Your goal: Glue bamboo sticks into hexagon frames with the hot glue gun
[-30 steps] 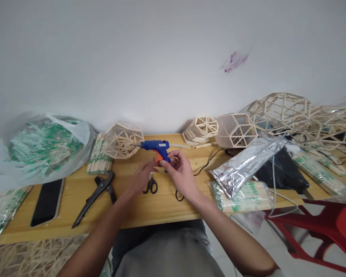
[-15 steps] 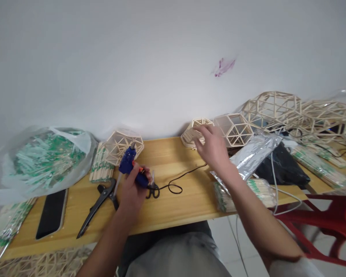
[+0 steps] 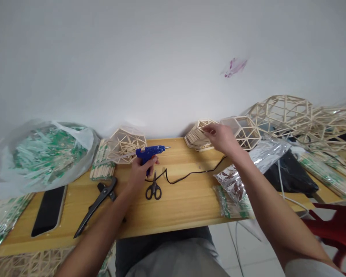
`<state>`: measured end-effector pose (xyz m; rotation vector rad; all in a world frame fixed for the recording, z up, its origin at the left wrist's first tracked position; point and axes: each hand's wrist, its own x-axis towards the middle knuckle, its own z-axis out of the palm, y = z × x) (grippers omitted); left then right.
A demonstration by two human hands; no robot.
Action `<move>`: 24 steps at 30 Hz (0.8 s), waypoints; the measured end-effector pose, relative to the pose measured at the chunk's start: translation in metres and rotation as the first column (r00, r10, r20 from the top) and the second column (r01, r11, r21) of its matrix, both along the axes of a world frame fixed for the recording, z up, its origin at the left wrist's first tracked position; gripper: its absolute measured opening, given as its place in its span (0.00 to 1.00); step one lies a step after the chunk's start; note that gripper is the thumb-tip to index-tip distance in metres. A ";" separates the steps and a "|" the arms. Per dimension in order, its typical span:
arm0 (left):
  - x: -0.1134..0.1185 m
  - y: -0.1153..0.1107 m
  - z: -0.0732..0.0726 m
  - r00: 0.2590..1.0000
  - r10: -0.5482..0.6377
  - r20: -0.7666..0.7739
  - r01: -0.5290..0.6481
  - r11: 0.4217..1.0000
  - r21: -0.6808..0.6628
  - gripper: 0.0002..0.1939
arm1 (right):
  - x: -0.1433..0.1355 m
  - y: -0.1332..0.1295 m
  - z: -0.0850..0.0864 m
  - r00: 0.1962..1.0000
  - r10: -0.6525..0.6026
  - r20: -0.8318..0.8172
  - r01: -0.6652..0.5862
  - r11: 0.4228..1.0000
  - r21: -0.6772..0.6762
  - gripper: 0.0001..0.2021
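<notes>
By wall [image 3: 161, 77], right hand [image 3: 221, 137] at stick frame [image 3: 196, 137], can't tell grip — looks light, kinda snappy, pinch rim; left hand [image 3: 138, 172] gripping glue gun [image 3: 151, 152]

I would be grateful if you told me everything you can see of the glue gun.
The glue gun has a blue, plastic-looking body with pale specks towards the front and a slim metallic nozzle. It lies roughly level in the left hand, which grips the handle, nozzle pointing right. A pale stick seems to jut from its rear. The fingers hide the trigger area. A black cord trails from the handle's base rightward over the wooden table.
</notes>
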<state>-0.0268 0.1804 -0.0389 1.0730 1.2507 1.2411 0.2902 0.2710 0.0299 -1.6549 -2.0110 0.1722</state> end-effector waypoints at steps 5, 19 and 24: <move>-0.002 0.011 -0.012 0.996 -0.036 0.081 0.032 0.998 0.048 0.16 | 0.001 -0.014 0.025 0.999 -0.044 -0.004 0.043 0.946 0.321 0.14; -0.021 -0.002 -0.023 0.995 0.014 0.098 -0.020 0.997 0.068 0.13 | -0.066 -0.047 -0.018 0.879 0.094 -0.468 -0.014 0.985 0.171 0.09; -0.017 -0.011 -0.013 0.997 -0.001 0.072 -0.005 0.997 0.082 0.15 | -0.077 -0.044 -0.067 0.729 -0.034 -0.684 -0.148 0.967 -0.206 0.08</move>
